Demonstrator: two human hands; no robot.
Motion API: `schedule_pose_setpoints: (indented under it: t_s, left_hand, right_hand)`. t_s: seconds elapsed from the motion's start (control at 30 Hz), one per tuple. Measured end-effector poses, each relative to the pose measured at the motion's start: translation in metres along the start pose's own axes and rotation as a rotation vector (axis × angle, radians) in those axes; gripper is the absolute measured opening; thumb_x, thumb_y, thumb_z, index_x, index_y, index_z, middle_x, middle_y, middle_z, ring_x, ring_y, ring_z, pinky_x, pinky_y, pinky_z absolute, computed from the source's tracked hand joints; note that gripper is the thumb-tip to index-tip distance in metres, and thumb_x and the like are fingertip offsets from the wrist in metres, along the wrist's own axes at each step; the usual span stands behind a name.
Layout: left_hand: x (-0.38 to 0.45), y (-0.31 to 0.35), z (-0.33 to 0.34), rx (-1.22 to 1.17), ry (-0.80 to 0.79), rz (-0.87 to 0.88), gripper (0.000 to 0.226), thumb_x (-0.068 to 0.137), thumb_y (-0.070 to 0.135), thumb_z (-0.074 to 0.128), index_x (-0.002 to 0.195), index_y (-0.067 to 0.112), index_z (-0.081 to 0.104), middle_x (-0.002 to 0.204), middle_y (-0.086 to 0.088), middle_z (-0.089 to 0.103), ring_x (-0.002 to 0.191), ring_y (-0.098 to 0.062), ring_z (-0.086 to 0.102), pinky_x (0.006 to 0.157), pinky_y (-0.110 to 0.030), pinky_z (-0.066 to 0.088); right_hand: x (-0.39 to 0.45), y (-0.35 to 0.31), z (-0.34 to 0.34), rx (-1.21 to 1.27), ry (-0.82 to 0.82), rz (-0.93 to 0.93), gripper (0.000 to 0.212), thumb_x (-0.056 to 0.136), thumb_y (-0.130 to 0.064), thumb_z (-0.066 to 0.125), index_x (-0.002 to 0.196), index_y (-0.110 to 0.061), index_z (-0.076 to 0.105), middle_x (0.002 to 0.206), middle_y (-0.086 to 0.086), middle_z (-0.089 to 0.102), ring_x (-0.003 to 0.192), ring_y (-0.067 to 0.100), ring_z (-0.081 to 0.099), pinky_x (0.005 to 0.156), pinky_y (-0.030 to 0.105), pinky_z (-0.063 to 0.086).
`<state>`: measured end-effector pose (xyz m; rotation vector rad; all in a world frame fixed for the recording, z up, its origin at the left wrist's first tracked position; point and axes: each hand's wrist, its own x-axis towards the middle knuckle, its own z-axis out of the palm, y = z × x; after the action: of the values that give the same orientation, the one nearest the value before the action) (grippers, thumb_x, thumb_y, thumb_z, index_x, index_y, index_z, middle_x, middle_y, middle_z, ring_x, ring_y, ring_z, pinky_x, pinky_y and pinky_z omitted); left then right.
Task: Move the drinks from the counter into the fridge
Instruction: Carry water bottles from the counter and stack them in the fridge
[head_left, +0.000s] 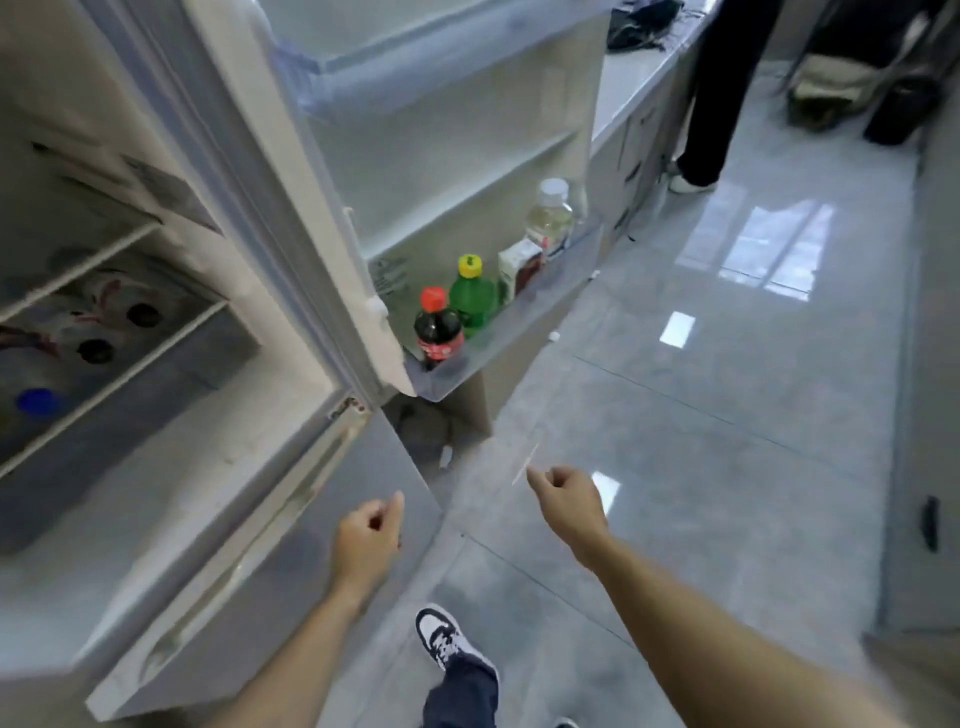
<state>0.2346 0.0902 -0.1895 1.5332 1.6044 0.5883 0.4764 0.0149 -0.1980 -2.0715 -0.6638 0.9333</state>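
Note:
The fridge door stands wide open. Its lowest door shelf holds a cola bottle with a red cap, a green bottle with a yellow cap, a small carton and a clear bottle with a white cap. Inside the fridge at the left, blurred items and a blue cap lie on the shelves. My left hand hangs in front of the lower door, fingers loosely curled and holding nothing. My right hand is over the floor, also loosely curled and holding nothing.
The white counter runs behind the open door, with a dark bundle on it. Another person's dark trouser leg stands beside the counter. Bags sit on the glossy tiled floor at the far right. My own shoe shows below.

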Motion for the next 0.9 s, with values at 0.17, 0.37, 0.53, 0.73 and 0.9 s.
schedule_pose_setpoints:
  t_s: [0.17,0.37,0.53,0.73,0.9]
  left_hand:
    - [-0.032,-0.052,0.039,0.198,-0.46,-0.295,0.022,0.092,0.026,0.067,0.076,0.011,0.063,0.067,0.0,0.064,0.06,-0.017,0.058,0.055,-0.023,0.045]
    - [-0.061,-0.077,0.037,0.343,-0.608,-0.564,0.025,0.085,0.025,0.071,0.078,0.001,0.065,0.077,-0.016,0.065,0.06,-0.024,0.052,0.059,-0.028,0.04]
    - [-0.045,-0.075,0.051,0.445,-0.71,-0.516,0.028,0.08,0.023,0.075,0.081,-0.004,0.069,0.081,-0.022,0.072,0.057,-0.026,0.059,0.063,-0.03,0.047]
    - [0.017,-0.046,0.111,0.534,-0.793,-0.46,0.019,0.094,0.02,0.063,0.084,0.005,0.06,0.084,-0.014,0.068,0.059,-0.023,0.053,0.06,-0.027,0.043]
    - [0.056,0.022,0.192,0.477,-0.836,-0.32,0.018,0.096,0.017,0.058,0.08,0.011,0.058,0.08,-0.008,0.061,0.06,-0.02,0.05,0.057,-0.024,0.04]
  right_hand:
    - [-0.028,0.119,-0.087,-0.008,0.078,0.326,0.04,0.09,-0.036,0.065,0.06,-0.018,0.045,0.053,0.001,0.044,0.057,0.021,0.044,0.06,0.032,0.041]
    - [-0.09,0.204,-0.127,0.188,0.179,0.668,0.029,0.089,-0.029,0.063,0.07,-0.017,0.046,0.065,0.007,0.047,0.061,0.023,0.041,0.054,0.03,0.04]
    - [-0.137,0.232,-0.129,0.305,0.289,0.833,0.019,0.092,-0.028,0.062,0.081,-0.012,0.058,0.073,0.006,0.058,0.064,0.021,0.052,0.058,0.031,0.049]
    - [-0.181,0.251,-0.127,0.405,0.381,0.989,0.022,0.094,-0.027,0.061,0.082,-0.009,0.063,0.078,0.007,0.058,0.07,0.023,0.053,0.064,0.033,0.053]
    - [-0.198,0.276,-0.14,0.433,0.447,1.124,0.025,0.093,-0.026,0.064,0.084,-0.003,0.066,0.079,0.011,0.064,0.069,0.026,0.056,0.064,0.033,0.052]
